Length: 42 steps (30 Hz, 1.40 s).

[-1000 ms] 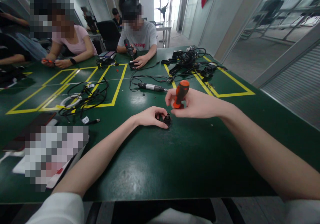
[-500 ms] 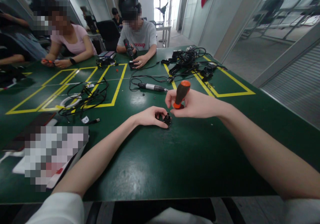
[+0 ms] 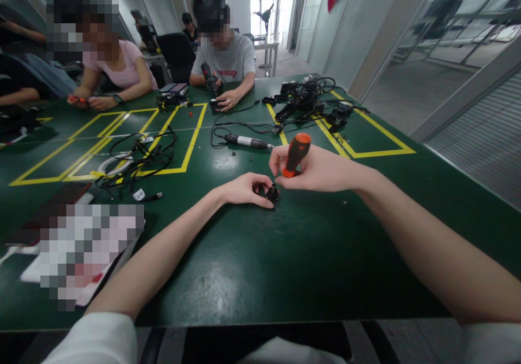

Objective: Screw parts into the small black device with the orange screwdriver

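Observation:
My left hand is closed round a small black part on the green table, thumb in front and fingers behind. A short dark tube sticks up from that part. Just to the right and slightly higher, my right hand grips a screwdriver with a black and orange handle. The handle leans with its orange end up. I cannot make out the screwdriver's shaft or tip. The fingers of both hands are almost touching.
Beyond my hands lies a corded electric screwdriver. Tangled black cables are piled at the back right, and looped cables lie left. A phone rests near the left edge. Across the table a co-worker holds a power tool.
The screwdriver handle has tilted slightly in my right hand. My left hand and the black part have hardly moved.

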Motion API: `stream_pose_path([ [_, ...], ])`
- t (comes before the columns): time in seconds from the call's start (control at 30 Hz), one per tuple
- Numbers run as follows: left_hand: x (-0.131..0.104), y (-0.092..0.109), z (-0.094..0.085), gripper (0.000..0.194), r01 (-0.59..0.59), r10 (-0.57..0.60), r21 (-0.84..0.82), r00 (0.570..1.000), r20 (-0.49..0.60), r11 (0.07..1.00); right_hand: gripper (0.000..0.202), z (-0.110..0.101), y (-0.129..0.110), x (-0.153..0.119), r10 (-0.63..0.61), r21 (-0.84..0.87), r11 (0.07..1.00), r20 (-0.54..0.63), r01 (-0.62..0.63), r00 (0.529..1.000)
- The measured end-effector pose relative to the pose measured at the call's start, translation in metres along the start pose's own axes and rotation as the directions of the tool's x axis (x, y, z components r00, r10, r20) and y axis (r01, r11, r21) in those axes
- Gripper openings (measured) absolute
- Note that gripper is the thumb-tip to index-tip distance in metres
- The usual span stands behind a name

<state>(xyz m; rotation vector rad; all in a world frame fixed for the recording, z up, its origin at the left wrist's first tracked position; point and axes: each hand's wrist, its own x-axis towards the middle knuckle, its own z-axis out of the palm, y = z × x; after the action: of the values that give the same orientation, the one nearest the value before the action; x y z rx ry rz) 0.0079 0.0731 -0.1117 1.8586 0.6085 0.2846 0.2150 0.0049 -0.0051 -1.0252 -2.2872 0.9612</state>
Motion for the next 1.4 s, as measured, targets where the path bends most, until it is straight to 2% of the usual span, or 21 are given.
stream_pose_path([
  [0.2, -0.0002, 0.0016, -0.0005, 0.035, -0.015, 0.015, 0.007, 1.000, -0.005, 1.000, 0.011, 0.0019, -0.0015, 0.0012, -0.022, -0.005, 1.000, 0.009, 0.023, 1.000],
  [0.37, 0.0000, -0.0008, -0.0010, 0.039, -0.017, 0.017, 0.033, 1.000, -0.002, 0.999, 0.011, 0.0023, -0.0012, 0.0008, -0.037, -0.037, 0.999, -0.042, 0.035, 0.998],
  [0.5, -0.0002, -0.0027, -0.0003, 0.041, -0.017, 0.017, -0.003, 1.000, -0.007, 1.000, 0.009, 0.0000, 0.0000, 0.0013, -0.060, -0.032, 0.998, -0.039, 0.058, 0.997],
  [0.7, -0.0006, 0.0017, 0.0000, 0.038, -0.014, 0.014, -0.015, 1.000, 0.002, 1.000, 0.014, 0.0004, 0.0029, 0.0004, -0.022, 0.006, 1.000, 0.003, 0.022, 1.000],
  [1.0, -0.0001, -0.0007, 0.0001, 0.042, 0.008, -0.008, -0.023, 1.000, 0.006, 1.000, 0.012, 0.0017, 0.0046, -0.0006, 0.015, 0.004, 1.000, -0.021, -0.015, 1.000],
  [1.23, -0.0004, -0.0003, -0.0006, 0.038, -0.005, 0.005, -0.022, 1.000, 0.000, 1.000, 0.014, 0.0013, 0.0016, 0.0012, -0.032, 0.003, 0.999, -0.015, 0.033, 0.999],
  [1.4, -0.0003, -0.0010, 0.0001, 0.041, -0.021, 0.021, -0.031, 1.000, 0.007, 0.999, 0.022, 0.0023, 0.0020, 0.0009, -0.045, -0.019, 0.999, -0.066, 0.044, 0.997],
])
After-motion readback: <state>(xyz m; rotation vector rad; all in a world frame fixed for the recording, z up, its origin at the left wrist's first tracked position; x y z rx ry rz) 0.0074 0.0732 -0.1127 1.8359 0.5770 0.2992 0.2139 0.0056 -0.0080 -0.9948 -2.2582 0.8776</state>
